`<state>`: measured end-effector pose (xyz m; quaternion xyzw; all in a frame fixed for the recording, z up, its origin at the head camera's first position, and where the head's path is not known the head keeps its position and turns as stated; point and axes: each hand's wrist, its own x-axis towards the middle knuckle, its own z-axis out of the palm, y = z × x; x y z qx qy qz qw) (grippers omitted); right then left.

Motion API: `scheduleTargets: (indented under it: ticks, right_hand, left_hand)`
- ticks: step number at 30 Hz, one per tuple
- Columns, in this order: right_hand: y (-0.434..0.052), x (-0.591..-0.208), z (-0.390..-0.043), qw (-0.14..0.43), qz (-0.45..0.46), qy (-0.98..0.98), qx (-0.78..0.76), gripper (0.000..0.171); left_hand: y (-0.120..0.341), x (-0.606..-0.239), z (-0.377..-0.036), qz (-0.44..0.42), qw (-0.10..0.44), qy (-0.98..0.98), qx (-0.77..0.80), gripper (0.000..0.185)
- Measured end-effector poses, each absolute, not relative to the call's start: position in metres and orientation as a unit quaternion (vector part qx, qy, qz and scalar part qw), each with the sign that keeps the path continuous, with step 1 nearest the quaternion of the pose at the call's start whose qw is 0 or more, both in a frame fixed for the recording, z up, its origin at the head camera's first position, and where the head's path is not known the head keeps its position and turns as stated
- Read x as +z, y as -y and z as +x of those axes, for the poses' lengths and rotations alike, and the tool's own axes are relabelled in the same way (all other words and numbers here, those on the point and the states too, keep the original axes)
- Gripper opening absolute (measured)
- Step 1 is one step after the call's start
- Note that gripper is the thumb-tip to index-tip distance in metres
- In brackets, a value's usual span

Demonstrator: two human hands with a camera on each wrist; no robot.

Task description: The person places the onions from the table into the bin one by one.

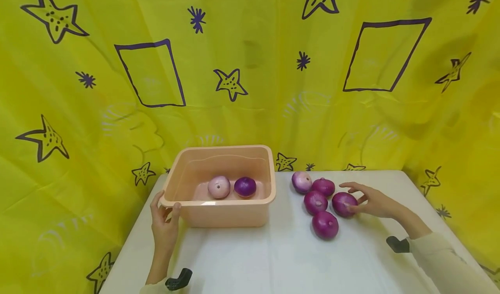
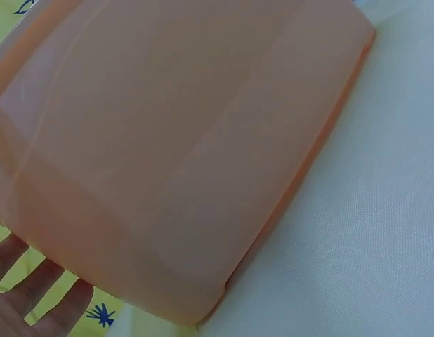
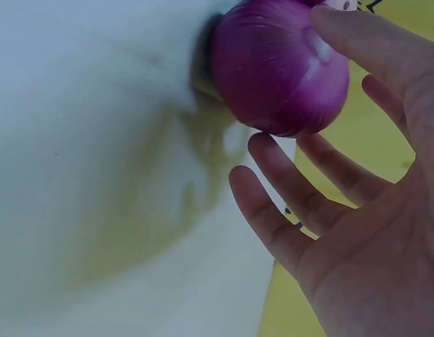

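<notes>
A peach plastic tub (image 1: pixel 226 216) stands on the table with two onions inside, a pale onion (image 1: pixel 219 187) and a dark purple onion (image 1: pixel 245 186). My left hand (image 1: pixel 165 226) grips the tub's near left corner, thumb on the front rim and fingers around the left side. To the right lies a group of several purple onions. At its right edge, my right hand (image 1: pixel 373 202) is spread around one red onion (image 1: pixel 343 204). In the right wrist view its thumb overlaps the top of that red onion (image 3: pixel 280 70), while the other fingers are loosely bent beside it.
Next to the right hand's onion lie a front onion (image 1: pixel 325 225), a middle onion (image 1: pixel 315 202), a back onion (image 1: pixel 323 186) and a paler onion (image 1: pixel 302 182). A white cloth covers the table (image 1: pixel 242 259). Yellow patterned curtain (image 1: pixel 258 124) hangs behind and at both sides.
</notes>
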<state>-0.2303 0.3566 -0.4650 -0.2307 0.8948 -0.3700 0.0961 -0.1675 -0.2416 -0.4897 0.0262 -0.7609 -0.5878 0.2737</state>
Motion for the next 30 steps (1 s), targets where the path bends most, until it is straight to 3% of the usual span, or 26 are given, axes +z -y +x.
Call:
scheduleTargets:
  ticks: [8,30]
  right_hand:
    - [-0.360,-0.481,-0.229,0.125,-0.225,-0.887,-0.384,0.067]
    - [-0.356,-0.479,-0.234,0.122,-0.222,-0.896,-0.365,0.064]
  left_hand:
    - [0.241,-0.490,-0.168,0.030,0.271,0.758,-0.593,0.062]
    - [0.242,-0.491,-0.169,0.025,0.267,0.751,-0.603,0.063]
